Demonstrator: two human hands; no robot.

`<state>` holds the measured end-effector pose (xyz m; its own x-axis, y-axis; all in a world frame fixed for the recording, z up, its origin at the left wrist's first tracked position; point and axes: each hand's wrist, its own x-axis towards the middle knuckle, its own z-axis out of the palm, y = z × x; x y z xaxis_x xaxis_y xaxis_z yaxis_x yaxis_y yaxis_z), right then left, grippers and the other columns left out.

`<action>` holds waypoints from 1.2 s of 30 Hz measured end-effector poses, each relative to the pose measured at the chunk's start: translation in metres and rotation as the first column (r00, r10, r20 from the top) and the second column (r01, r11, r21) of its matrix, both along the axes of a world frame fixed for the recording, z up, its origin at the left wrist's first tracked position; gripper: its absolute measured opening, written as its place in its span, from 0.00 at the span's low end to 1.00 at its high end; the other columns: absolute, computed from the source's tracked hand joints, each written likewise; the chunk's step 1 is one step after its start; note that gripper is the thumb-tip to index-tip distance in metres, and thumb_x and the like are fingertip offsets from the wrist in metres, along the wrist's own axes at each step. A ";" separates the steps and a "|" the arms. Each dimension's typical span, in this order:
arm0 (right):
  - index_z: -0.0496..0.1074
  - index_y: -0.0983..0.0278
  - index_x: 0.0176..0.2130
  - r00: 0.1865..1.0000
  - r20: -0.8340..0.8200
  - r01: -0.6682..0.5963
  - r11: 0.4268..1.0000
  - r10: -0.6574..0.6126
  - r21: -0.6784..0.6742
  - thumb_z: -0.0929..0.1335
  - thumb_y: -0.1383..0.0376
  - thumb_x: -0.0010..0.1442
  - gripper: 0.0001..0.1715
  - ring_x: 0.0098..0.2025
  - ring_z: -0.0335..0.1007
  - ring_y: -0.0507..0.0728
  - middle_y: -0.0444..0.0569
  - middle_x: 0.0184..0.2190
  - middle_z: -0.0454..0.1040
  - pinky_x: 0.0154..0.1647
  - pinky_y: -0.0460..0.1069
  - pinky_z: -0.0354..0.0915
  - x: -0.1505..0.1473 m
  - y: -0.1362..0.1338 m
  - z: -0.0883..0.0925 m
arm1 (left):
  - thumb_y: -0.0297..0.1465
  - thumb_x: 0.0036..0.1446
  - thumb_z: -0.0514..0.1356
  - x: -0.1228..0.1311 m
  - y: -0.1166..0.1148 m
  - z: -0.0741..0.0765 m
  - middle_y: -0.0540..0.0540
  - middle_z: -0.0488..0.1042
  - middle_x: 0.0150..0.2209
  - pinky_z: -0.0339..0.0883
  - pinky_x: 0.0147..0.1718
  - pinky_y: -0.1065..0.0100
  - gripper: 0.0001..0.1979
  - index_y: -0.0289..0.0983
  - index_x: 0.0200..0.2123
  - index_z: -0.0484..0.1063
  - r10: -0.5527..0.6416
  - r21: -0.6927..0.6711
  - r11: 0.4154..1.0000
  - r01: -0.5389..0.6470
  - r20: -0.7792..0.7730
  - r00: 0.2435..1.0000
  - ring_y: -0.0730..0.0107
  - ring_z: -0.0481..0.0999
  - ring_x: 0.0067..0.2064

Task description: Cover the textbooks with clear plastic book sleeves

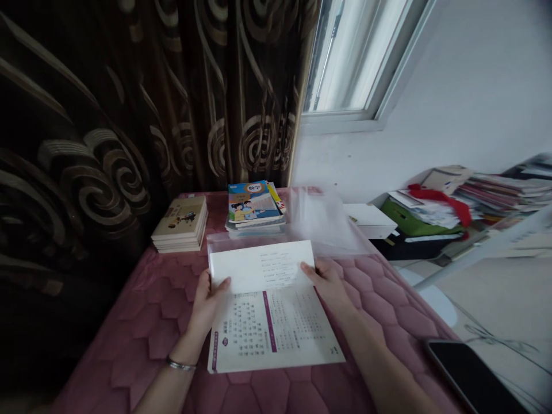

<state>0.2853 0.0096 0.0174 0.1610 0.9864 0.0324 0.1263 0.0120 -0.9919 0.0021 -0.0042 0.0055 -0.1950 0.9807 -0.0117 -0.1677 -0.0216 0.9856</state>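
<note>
A printed booklet with a purple centre stripe lies flat on a pink quilted surface. Its upper part is covered by a white sheet that sits in a clear plastic sleeve. My left hand grips the left edge where the sheet meets the booklet, thumb on top. My right hand pinches the sheet's lower right corner, fingers closed on it.
A stack of tan books and a stack of colourful textbooks stand behind, by a dark patterned curtain. A white box and a heap of papers lie to the right. A dark phone rests at the lower right.
</note>
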 end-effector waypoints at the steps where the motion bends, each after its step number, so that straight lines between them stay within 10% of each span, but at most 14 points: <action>1: 0.73 0.61 0.27 1.000 -0.002 0.004 1.000 -0.004 -0.007 0.71 0.43 0.47 0.25 0.27 0.66 0.58 0.47 0.24 0.73 0.26 0.51 0.61 0.000 -0.001 0.000 | 0.42 0.43 0.70 0.000 0.000 -0.001 0.50 0.77 0.35 0.68 0.32 0.71 0.26 0.37 0.41 0.66 -0.005 0.006 1.000 0.005 0.003 1.000 0.71 0.74 0.32; 23: 0.75 0.61 0.23 0.998 0.049 -0.047 0.999 0.047 -0.007 0.74 0.49 0.39 0.19 0.26 0.66 0.58 0.47 0.22 0.74 0.25 0.51 0.63 0.003 -0.006 0.023 | 0.43 0.44 0.69 0.003 0.004 0.000 0.50 0.77 0.31 0.66 0.29 0.69 0.21 0.37 0.36 0.67 0.067 0.014 0.998 -0.066 -0.061 0.996 0.70 0.74 0.29; 36: 0.79 0.61 0.32 0.971 -0.139 -0.201 0.979 0.197 -0.022 0.76 0.49 0.43 0.22 0.35 0.74 0.62 0.48 0.33 0.80 0.36 0.53 0.70 0.012 0.003 -0.003 | 0.42 0.42 0.69 -0.004 0.005 -0.001 0.50 0.76 0.31 0.65 0.30 0.71 0.21 0.36 0.35 0.68 0.002 0.008 1.000 -0.001 -0.082 0.997 0.71 0.72 0.30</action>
